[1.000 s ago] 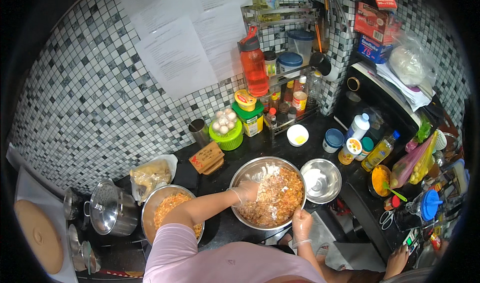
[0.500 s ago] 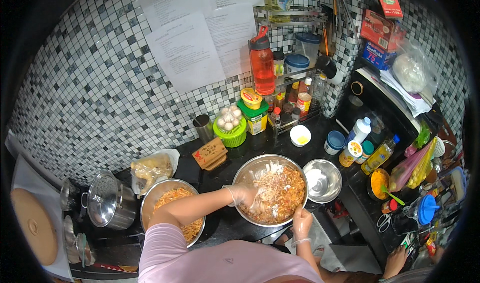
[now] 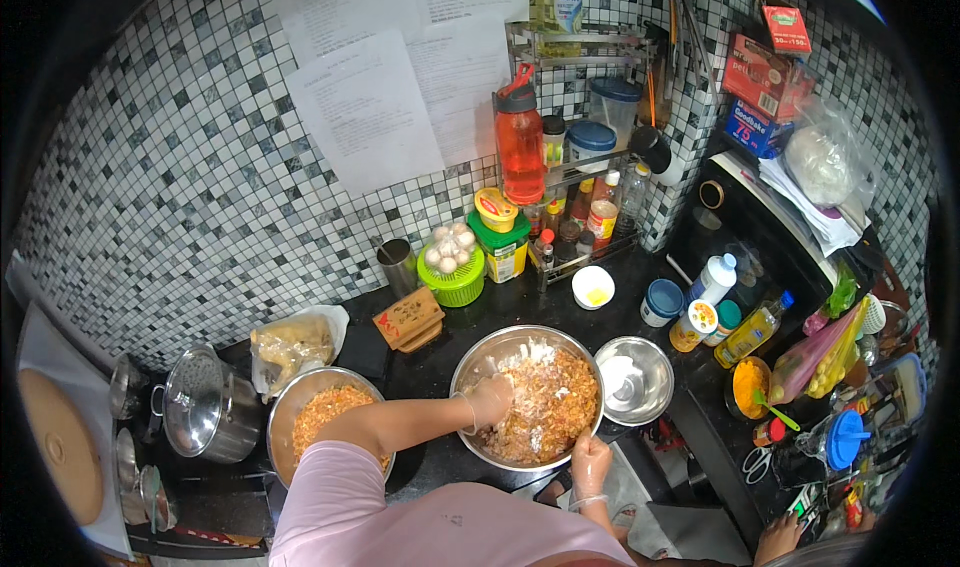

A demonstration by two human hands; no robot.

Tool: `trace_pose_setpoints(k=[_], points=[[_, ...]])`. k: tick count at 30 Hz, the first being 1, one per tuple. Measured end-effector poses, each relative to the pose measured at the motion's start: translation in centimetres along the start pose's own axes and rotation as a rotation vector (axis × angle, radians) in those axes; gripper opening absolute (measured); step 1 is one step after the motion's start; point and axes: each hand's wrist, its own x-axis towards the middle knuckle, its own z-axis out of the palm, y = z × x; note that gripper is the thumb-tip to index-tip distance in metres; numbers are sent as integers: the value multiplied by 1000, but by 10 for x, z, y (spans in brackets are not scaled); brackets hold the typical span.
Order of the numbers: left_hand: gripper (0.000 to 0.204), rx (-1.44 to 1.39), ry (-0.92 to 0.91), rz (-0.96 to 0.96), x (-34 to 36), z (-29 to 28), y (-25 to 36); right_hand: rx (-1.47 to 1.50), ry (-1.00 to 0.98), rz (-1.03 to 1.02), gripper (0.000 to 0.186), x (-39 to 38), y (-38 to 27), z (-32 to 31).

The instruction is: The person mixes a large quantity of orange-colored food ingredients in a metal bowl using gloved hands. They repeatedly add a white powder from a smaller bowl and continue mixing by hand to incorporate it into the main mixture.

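Observation:
My gloved left hand (image 3: 486, 405) is down inside a large steel bowl (image 3: 456, 388), its fingers buried in an orange-brown crumbly mixture (image 3: 545, 407) with patches of white powder. My gloved right hand (image 3: 591, 463) grips the bowl's lower right rim, fingers closed on it. Under my left forearm stands a second steel bowl (image 3: 276, 432) of orange grainy food, partly hidden by the arm. To the right of the mixing bowl sits a smaller steel bowl (image 3: 655, 387) with a little white stuff at the bottom.
Behind are a wooden block (image 3: 408, 319), eggs or mushrooms (image 3: 450, 250) on a green container, bottles and a white cup (image 3: 593, 287). Left: lidded pot (image 3: 205, 407) and bagged food (image 3: 292, 345). Right: orange-filled bowl (image 3: 748, 387), scissors (image 3: 757, 464) and another person's hand (image 3: 780, 539).
My left hand has shifted slightly within the mixture; my right hand stays on the rim. The other person's hand has moved a little down. The whole view has shifted slightly.

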Motion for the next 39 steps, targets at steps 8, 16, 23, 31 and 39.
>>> trace_pose_setpoints(k=[8,16,23,31,39], points=[[34,-229,-120,-123,-9,-57,0,-4,-33,58,43,1,2,-2],[59,-357,-308,-194,-9,-72,4,28,-54,43,42,4,1,0],[103,216,-287,-49,-36,-40,13,-25,-65,35,36,3,-4,-4],[63,209,-346,-62,0,-24,8,-102,-36,21,40,1,1,-2],[37,-302,-176,-335,17,-28,-13,-27,-47,74,44,1,0,-1]])
